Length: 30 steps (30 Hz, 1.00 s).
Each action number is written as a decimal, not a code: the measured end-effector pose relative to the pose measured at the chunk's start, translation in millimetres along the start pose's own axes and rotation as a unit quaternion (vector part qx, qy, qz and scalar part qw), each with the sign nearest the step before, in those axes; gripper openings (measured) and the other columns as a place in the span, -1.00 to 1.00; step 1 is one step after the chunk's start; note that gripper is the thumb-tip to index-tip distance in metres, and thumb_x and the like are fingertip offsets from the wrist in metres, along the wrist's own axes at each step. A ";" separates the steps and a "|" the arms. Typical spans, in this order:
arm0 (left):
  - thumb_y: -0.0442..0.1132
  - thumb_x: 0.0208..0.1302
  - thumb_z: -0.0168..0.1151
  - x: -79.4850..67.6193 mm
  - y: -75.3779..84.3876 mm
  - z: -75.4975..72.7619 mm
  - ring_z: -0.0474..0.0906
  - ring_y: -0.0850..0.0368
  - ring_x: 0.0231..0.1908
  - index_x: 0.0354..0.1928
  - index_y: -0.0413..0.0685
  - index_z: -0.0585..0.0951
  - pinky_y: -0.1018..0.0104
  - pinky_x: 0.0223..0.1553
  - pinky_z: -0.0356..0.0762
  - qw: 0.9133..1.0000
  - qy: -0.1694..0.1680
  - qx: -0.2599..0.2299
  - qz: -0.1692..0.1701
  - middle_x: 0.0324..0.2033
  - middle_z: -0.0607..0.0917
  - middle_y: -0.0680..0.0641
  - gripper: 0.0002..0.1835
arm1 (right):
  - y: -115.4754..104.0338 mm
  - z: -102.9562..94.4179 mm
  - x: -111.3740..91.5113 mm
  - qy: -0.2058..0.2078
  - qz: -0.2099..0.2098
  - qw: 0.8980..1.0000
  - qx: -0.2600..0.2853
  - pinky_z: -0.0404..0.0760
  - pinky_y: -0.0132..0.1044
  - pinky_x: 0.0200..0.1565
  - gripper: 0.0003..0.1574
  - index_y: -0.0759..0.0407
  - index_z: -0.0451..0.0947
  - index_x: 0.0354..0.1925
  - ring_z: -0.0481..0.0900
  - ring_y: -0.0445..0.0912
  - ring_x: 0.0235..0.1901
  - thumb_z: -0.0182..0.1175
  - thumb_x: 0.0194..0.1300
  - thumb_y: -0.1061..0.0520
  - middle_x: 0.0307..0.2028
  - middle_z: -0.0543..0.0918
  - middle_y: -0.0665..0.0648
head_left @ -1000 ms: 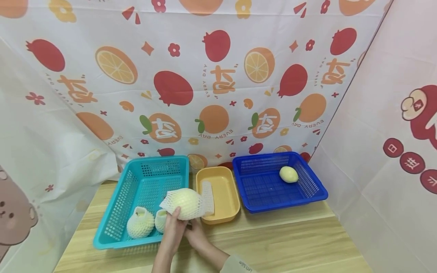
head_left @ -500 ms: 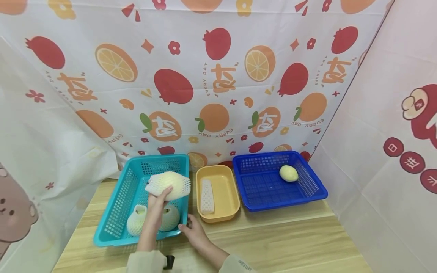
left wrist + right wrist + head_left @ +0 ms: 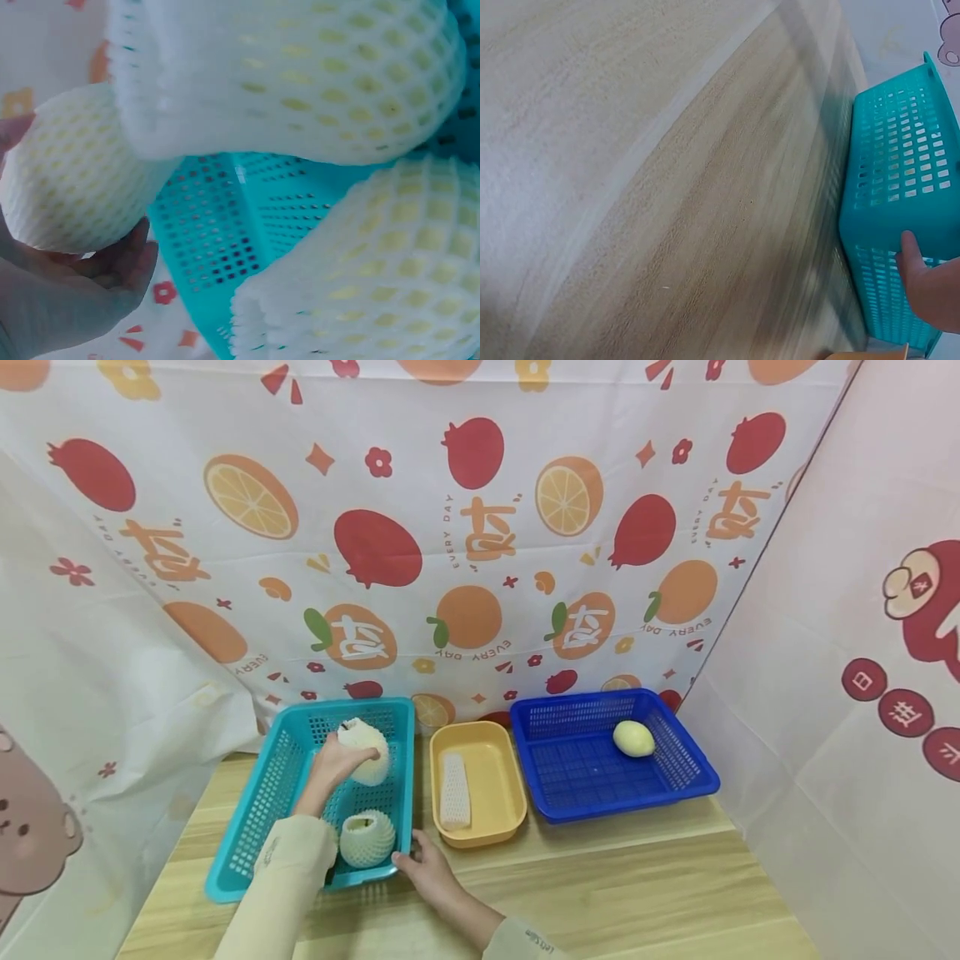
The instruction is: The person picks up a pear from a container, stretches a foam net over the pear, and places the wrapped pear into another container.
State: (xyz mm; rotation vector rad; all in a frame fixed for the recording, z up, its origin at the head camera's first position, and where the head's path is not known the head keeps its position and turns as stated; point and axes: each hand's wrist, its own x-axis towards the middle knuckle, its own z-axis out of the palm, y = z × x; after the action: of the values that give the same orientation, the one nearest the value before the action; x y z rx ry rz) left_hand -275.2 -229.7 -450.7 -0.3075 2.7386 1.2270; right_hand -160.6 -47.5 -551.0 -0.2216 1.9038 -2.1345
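My left hand (image 3: 327, 772) grips a pale yellow fruit in a white foam net (image 3: 366, 758) over the back of the teal basket (image 3: 413, 752). The netted fruit's top, with a dark stem, leans toward the back. In the left wrist view, my fingers and thumb wrap the netted fruit (image 3: 67, 176). Two more netted fruits lie in the basket: one (image 3: 369, 842) shows at the front right, the other is mostly hidden by my left sleeve. My right hand (image 3: 429, 870) holds the basket's front right corner, its thumb (image 3: 909, 253) against the outer wall.
A yellow tray (image 3: 498, 785) holding a foam net sleeve (image 3: 454, 797) stands right of the teal basket. Farther right, a blue basket (image 3: 570, 812) contains a bare pale yellow fruit (image 3: 633, 739). Behind them hangs a fruit-print cloth (image 3: 510, 685); the table (image 3: 600, 893) is wood-patterned.
My left hand has carried the netted fruit left and back, over the teal basket, and tipped it more upright. My right hand has come off the fruit and moved to the basket's corner.
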 end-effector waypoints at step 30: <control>-0.31 -0.03 0.33 20.6 -42.7 24.8 0.23 -0.40 0.03 0.27 -0.45 -0.03 -0.29 -0.04 0.26 0.986 -0.147 0.065 0.039 0.09 0.24 -0.52 -0.08 | 0.0 -3.8 3.5 0.003 0.033 0.999 -0.038 0.56 -0.17 -0.16 -0.49 0.38 0.28 0.16 0.52 -0.04 -0.16 0.12 0.28 0.23 -0.06 0.51 0.26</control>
State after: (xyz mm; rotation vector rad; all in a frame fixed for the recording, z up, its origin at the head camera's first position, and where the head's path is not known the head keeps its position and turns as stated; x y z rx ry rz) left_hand -284.4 -241.7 -502.0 -0.0038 2.5760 1.0108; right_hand -165.1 -44.9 -551.6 -0.1645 1.9684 -2.0257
